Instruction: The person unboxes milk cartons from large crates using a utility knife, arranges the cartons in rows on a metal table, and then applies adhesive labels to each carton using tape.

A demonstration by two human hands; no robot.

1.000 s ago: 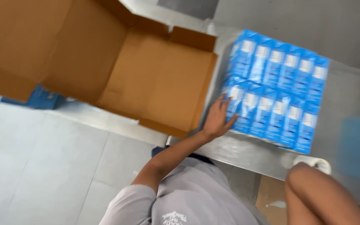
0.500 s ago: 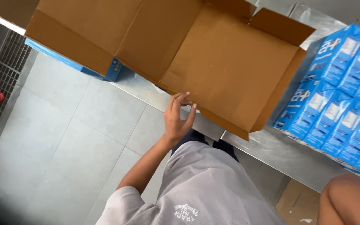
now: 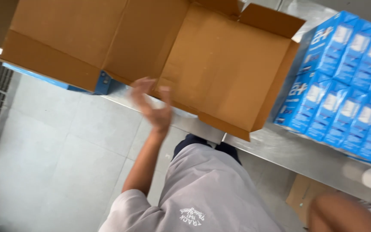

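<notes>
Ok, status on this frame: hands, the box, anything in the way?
Left hand open, at the near edge of the empty cardboard box. Right hand out of view. Blue cartons stacked right of the box. Nothing between hand and box.

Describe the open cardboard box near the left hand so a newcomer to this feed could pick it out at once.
Start at the steel table that runs across the top of the head view. On it, left of the block of blue cartons, lies the open cardboard box, its plain brown flaps spread wide. The open left hand is at its near edge, and unlike the printed blue packs it is unprinted.
</notes>
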